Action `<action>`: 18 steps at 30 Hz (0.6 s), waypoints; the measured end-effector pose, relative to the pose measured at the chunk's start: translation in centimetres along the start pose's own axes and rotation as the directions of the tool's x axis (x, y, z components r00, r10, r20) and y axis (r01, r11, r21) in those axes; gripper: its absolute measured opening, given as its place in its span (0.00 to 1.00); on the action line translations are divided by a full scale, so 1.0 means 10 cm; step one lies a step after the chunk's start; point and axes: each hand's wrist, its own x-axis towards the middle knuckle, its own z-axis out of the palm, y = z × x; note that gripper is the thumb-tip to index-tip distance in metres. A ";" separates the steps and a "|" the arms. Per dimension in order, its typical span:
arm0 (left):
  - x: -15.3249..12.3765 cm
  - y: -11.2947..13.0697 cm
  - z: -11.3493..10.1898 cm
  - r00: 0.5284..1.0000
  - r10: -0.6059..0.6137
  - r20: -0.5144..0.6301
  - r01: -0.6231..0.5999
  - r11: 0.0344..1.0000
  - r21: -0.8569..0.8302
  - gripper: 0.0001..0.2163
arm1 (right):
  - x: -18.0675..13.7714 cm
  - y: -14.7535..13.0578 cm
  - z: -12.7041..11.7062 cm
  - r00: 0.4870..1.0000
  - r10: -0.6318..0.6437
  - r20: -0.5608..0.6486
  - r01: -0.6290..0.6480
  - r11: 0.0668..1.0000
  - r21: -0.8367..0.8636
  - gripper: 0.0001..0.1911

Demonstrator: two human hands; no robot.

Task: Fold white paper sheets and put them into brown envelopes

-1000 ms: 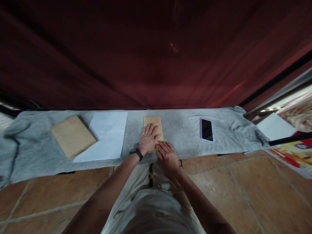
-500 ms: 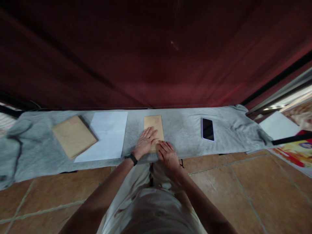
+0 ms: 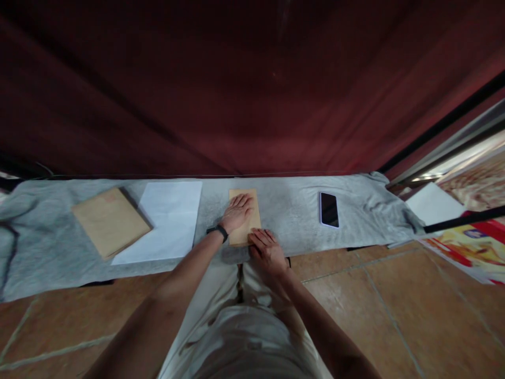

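A small brown paper envelope (image 3: 240, 237) lies lengthwise on the grey cloth in front of me. My left hand (image 3: 238, 211), with a dark band at the wrist, rests flat on its upper half, fingers stretched toward the far edge. At the lower right corner, my right hand (image 3: 269, 251) lies with extended fingers over the envelope's edge; its thumb is partly hidden. To the left, a stack of larger brown envelopes (image 3: 110, 221) overlaps a white sheet of paper (image 3: 173, 221).
A phone (image 3: 329, 209) with a dark screen lies to the right on the grey cloth (image 3: 292, 210) covering a narrow bench. Dark red fabric (image 3: 252, 105) rises behind. At far right are a white sheet (image 3: 434, 204), a colourful printed box or bag (image 3: 473, 245) and a dark bar (image 3: 465, 218).
My left hand has slid farther up the envelope, covering its top right area where a reddish print showed. The right hand stays near the lower right corner. The view has shifted slightly.
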 end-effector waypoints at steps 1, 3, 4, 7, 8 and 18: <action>0.02 0.01 0.00 1.000 -0.006 -0.001 0.006 1.000 0.006 0.24 | 0.00 0.01 -0.01 1.000 -0.005 0.002 0.005 1.000 0.017 0.21; -0.02 0.04 0.02 1.000 -0.010 -0.015 0.010 1.000 -0.002 0.24 | 0.00 0.03 -0.01 1.000 -0.004 -0.004 0.004 0.999 0.052 0.19; -0.08 0.05 0.03 1.000 -0.001 -0.022 0.001 1.000 -0.016 0.24 | 0.00 0.04 -0.01 1.000 0.004 -0.015 -0.003 0.998 0.070 0.18; -0.39 0.07 0.05 0.998 0.055 -0.027 -0.057 0.993 -0.100 0.23 | 0.02 0.06 0.04 0.997 0.045 -0.065 -0.038 0.993 0.111 0.15; -0.52 0.07 0.05 0.998 0.063 -0.030 -0.067 0.988 -0.136 0.23 | 0.02 0.06 0.06 0.995 0.060 -0.081 -0.050 0.992 0.118 0.15; -1.49 0.24 0.03 0.974 -0.009 -0.225 -0.053 0.962 -0.269 0.19 | 0.09 0.07 0.19 0.966 0.210 -0.152 -0.200 0.976 0.080 0.10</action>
